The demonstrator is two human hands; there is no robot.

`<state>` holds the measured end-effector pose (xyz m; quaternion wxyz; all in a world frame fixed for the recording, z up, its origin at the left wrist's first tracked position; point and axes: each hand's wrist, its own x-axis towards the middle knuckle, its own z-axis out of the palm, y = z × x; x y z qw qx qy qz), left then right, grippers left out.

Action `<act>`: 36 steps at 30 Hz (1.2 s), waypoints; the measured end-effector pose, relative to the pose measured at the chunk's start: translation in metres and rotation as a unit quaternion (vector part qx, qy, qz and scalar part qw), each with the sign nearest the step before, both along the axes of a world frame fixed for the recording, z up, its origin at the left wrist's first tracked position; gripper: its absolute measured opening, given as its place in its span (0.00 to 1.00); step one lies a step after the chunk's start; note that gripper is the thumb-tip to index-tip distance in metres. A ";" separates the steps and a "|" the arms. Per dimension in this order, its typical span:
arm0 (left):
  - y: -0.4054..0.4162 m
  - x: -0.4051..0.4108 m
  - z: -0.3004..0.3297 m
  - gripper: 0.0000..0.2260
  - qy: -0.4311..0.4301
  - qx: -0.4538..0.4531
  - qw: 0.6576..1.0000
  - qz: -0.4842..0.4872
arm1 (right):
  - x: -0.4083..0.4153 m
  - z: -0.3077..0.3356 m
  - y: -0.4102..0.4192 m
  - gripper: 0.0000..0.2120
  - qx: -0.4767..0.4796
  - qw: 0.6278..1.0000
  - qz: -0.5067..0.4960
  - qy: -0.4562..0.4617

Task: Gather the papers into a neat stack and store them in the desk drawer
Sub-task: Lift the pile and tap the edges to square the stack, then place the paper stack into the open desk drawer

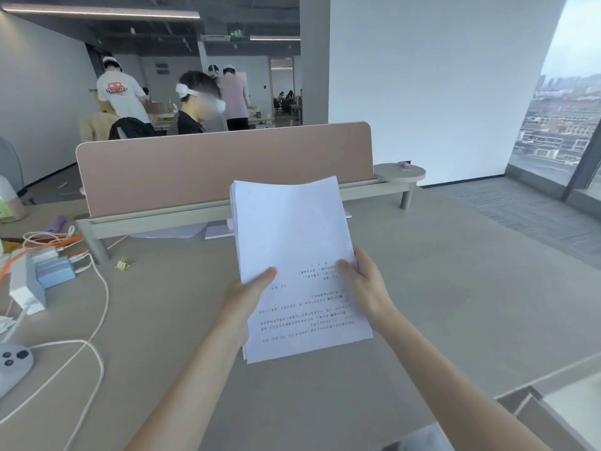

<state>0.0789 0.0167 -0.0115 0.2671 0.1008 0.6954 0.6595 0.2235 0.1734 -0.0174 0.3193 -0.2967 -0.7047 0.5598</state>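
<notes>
A stack of white printed papers (292,242) is held up above the grey desk (439,288), its text upside down to me. My left hand (247,297) grips the stack's left edge with the thumb on top. On the right edge sits my right hand (364,281), thumb over the sheets. More loose white sheets (182,231) lie on the desk under the raised shelf behind the stack. At the bottom right a desk drawer (553,415) looks pulled out, only partly in view.
A pink divider panel (224,167) on a raised shelf spans the back of the desk. White and orange cables (97,288), chargers (52,271), a yellow binder clip (123,264) and a grey controller (13,362) crowd the left side. People work beyond the divider.
</notes>
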 end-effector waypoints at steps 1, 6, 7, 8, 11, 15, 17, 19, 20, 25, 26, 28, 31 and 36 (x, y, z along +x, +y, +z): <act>0.004 0.007 0.001 0.18 -0.006 -0.001 1.000 -0.006 | 0.009 0.000 0.005 0.09 0.011 1.000 -0.003 -0.011; 0.035 0.046 0.009 0.13 -0.015 0.016 0.999 -0.040 | 0.055 0.002 0.034 0.07 0.019 0.997 -0.052 -0.047; 0.043 0.055 0.010 0.13 -0.016 0.016 0.999 -0.044 | 0.064 0.001 0.040 0.08 0.006 0.997 -0.058 -0.049; 0.050 0.063 0.011 0.12 -0.013 0.018 0.999 -0.043 | 0.073 -0.001 0.046 0.08 -0.007 0.997 -0.065 -0.050; 0.070 0.089 0.008 0.11 -0.016 0.020 0.999 -0.041 | 0.103 -0.005 0.060 0.08 -0.035 0.994 -0.088 -0.047; 0.096 0.130 -0.003 0.21 -0.030 0.022 0.998 -0.044 | 0.152 -0.009 0.073 0.07 -0.052 0.990 -0.123 -0.040; 0.109 0.155 -0.007 0.22 -0.034 0.021 0.998 -0.055 | 0.182 -0.011 0.079 0.08 -0.057 0.987 -0.142 -0.038; 0.124 0.183 -0.011 0.20 -0.036 0.014 0.996 -0.080 | 0.216 -0.013 0.084 0.07 -0.054 0.984 -0.165 -0.036; 0.131 0.198 -0.013 0.16 -0.037 0.011 0.995 -0.095 | 0.234 -0.012 0.086 0.07 -0.048 0.982 -0.180 -0.039; 0.167 0.286 -0.014 0.13 -0.040 0.023 0.985 -0.165 | 0.332 -0.015 0.097 0.12 -0.054 0.966 -0.249 -0.041; 0.174 0.303 -0.015 0.16 -0.036 0.024 0.982 -0.182 | 0.352 -0.017 0.099 0.12 -0.060 0.962 -0.262 -0.037; 0.186 0.336 -0.019 0.18 -0.030 0.023 0.978 -0.207 | 0.387 -0.021 0.100 0.07 -0.063 0.956 -0.287 -0.028; 0.202 0.379 -0.025 0.08 -0.033 0.013 0.969 -0.243 | 0.433 -0.027 0.101 0.02 -0.068 0.940 -0.333 -0.028; 0.217 0.433 -0.032 0.11 -0.033 0.016 0.954 -0.297 | 0.497 -0.039 0.106 0.08 -0.085 0.925 -0.367 -0.047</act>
